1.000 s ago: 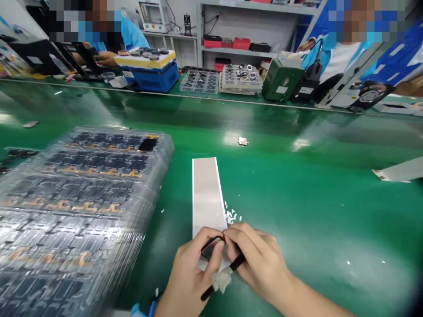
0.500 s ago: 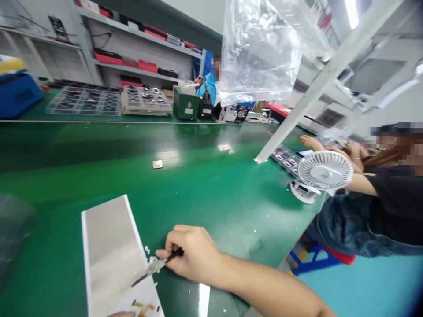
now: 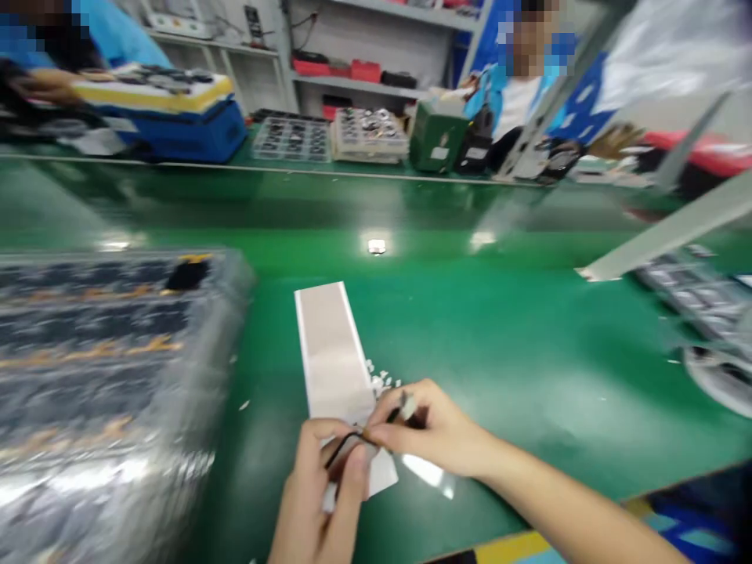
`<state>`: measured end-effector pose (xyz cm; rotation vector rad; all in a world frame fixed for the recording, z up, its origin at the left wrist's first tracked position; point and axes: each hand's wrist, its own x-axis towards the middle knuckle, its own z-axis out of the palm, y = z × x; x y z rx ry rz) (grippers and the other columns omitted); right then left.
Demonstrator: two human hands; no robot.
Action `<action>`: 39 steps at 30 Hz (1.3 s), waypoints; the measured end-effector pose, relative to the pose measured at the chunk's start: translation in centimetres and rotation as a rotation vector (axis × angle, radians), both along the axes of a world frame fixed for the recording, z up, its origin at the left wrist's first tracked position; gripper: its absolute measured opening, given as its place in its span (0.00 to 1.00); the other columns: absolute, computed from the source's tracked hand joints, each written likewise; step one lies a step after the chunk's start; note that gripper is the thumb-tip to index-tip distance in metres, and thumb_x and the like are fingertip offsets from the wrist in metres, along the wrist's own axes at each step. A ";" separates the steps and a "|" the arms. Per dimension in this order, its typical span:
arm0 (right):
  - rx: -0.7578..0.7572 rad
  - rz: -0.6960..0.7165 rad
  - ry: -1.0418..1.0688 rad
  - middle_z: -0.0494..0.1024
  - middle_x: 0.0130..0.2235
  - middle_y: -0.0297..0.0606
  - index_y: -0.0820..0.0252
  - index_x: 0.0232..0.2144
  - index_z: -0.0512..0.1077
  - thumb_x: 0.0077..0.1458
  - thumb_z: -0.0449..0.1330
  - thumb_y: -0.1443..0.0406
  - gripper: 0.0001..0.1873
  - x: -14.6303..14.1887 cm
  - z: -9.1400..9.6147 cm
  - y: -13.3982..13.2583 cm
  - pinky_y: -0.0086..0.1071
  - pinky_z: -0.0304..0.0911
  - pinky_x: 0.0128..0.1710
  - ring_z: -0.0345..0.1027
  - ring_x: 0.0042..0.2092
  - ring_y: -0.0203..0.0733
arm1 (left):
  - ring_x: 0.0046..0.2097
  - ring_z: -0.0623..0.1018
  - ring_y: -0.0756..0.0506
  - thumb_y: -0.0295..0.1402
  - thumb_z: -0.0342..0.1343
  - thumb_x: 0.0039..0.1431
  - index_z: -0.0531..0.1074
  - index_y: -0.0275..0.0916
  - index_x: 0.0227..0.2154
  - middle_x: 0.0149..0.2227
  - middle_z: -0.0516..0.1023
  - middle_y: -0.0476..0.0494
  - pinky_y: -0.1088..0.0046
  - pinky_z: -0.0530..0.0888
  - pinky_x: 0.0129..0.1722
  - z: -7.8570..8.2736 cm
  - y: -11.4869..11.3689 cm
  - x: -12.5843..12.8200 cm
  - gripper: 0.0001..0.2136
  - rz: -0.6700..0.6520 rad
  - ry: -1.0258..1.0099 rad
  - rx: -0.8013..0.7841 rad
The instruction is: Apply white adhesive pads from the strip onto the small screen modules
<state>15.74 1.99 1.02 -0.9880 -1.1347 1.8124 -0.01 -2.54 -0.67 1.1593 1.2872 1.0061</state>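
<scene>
My left hand [image 3: 323, 486] is closed around a small part with a black edge [image 3: 341, 446], over the near end of a white-bordered, beige strip sheet [image 3: 332, 352]. Thumb and forefinger of my right hand [image 3: 432, 427] pinch at this part's right end, where a bit of orange-brown shows. Tucked in the right hand is a pair of tweezers [image 3: 406, 405] with a whitish clump on it, partly hidden by the fingers and blurred. Small white scraps [image 3: 379, 380] lie beside the sheet's right edge.
On the left stands a clear plastic tray [image 3: 117, 376] with rows of dark parts and orange strips. A small shiny square piece [image 3: 376, 247] lies farther back on the green table [image 3: 499, 313]. A slanted white post [image 3: 658, 227] and a fan base [image 3: 720, 380] are at right. Co-workers are across the table.
The view has swung left, bringing the tray in. My left hand has come up into view with the small part. My right hand has moved from beside the sheet to meet it.
</scene>
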 end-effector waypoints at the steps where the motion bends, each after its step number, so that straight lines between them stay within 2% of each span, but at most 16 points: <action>1: 0.000 0.026 -0.013 0.71 0.22 0.30 0.64 0.25 0.76 0.51 0.68 0.57 0.15 0.0 -0.1 0.0 0.25 0.57 0.26 0.57 0.24 0.28 | 0.22 0.67 0.51 0.52 0.49 0.65 0.61 0.43 0.37 0.20 0.66 0.56 0.77 0.63 0.23 0.3 0.1 0.0 0.17 -0.025 -0.006 -0.018; 6: -0.012 0.096 -0.081 0.66 0.19 0.27 0.62 0.26 0.76 0.51 0.68 0.54 0.16 0.3 -0.6 0.2 0.25 0.42 0.20 0.47 0.21 0.28 | 0.25 0.64 0.50 0.49 0.46 0.68 0.59 0.42 0.37 0.22 0.61 0.56 0.75 0.59 0.24 0.6 0.4 -0.6 0.14 -0.118 -0.053 -0.050; 11: -0.029 0.083 -0.122 0.58 0.17 0.23 0.61 0.24 0.76 0.49 0.69 0.53 0.17 0.2 -0.9 0.0 0.26 0.41 0.20 0.43 0.20 0.27 | 0.25 0.60 0.50 0.49 0.46 0.68 0.59 0.43 0.37 0.23 0.61 0.55 0.74 0.56 0.25 0.8 0.3 -0.7 0.14 -0.172 -0.058 -0.075; 14: 0.032 0.027 -0.160 0.53 0.16 0.21 0.61 0.24 0.75 0.51 0.68 0.55 0.15 -0.1 -0.7 -0.4 0.26 0.40 0.19 0.41 0.20 0.27 | 0.25 0.61 0.51 0.51 0.47 0.67 0.58 0.43 0.38 0.23 0.63 0.55 0.74 0.57 0.25 0.8 0.3 -0.8 0.16 -0.168 -0.107 -0.112; 16: 0.116 -0.016 -0.187 0.58 0.16 0.22 0.60 0.25 0.74 0.54 0.66 0.58 0.13 -0.3 -0.3 -0.6 0.25 0.44 0.19 0.46 0.19 0.27 | 0.25 0.62 0.51 0.53 0.49 0.65 0.58 0.43 0.38 0.23 0.64 0.55 0.75 0.58 0.26 0.7 0.4 -1.0 0.17 -0.186 -0.149 -0.140; 20: 0.264 -0.071 -0.298 0.75 0.24 0.31 0.59 0.25 0.74 0.56 0.63 0.64 0.08 -0.5 0.3 -0.9 0.24 0.57 0.21 0.65 0.24 0.31 | 0.24 0.63 0.50 0.54 0.51 0.63 0.56 0.43 0.38 0.21 0.67 0.55 0.75 0.57 0.26 0.3 0.6 -1.4 0.19 -0.230 -0.162 -0.170; 22: 0.306 -0.090 -0.347 0.77 0.25 0.33 0.59 0.25 0.75 0.56 0.63 0.65 0.07 -0.5 0.3 -1.0 0.25 0.60 0.22 0.69 0.26 0.32 | 0.24 0.64 0.50 0.53 0.50 0.65 0.57 0.43 0.38 0.21 0.67 0.55 0.75 0.57 0.26 0.1 0.6 -1.5 0.18 -0.231 -0.142 -0.182; 27: 0.387 -0.125 -0.383 0.77 0.25 0.33 0.58 0.25 0.75 0.57 0.63 0.63 0.09 -0.5 0.2 -1.1 0.26 0.65 0.26 0.70 0.27 0.33 | 0.23 0.64 0.51 0.51 0.47 0.67 0.58 0.43 0.38 0.20 0.67 0.55 0.75 0.57 0.25 0.0 0.7 -1.5 0.16 -0.225 -0.135 -0.202; 33: 0.332 -0.114 -0.372 0.75 0.24 0.32 0.59 0.23 0.74 0.55 0.63 0.66 0.08 -0.6 0.0 -1.0 0.24 0.62 0.23 0.68 0.27 0.33 | 0.24 0.63 0.52 0.50 0.47 0.67 0.58 0.43 0.38 0.22 0.65 0.56 0.76 0.60 0.26 0.6 0.6 -1.0 0.15 -0.206 -0.140 -0.152; 37: 0.244 -0.084 -0.352 0.68 0.22 0.29 0.60 0.22 0.73 0.55 0.62 0.64 0.10 -0.6 -0.3 -0.9 0.23 0.54 0.19 0.60 0.23 0.29 | 0.27 0.65 0.51 0.46 0.49 0.68 0.57 0.43 0.41 0.24 0.65 0.55 0.77 0.63 0.28 0.5 0.7 -1.1 0.13 -0.227 -0.154 -0.145; 39: 0.192 -0.057 -0.281 0.67 0.21 0.27 0.61 0.23 0.72 0.56 0.61 0.63 0.11 -0.6 -0.4 -0.9 0.23 0.53 0.19 0.58 0.21 0.28 | 0.27 0.65 0.51 0.44 0.49 0.69 0.57 0.43 0.41 0.24 0.65 0.55 0.78 0.64 0.29 0.3 0.8 -1.2 0.11 -0.242 -0.155 -0.140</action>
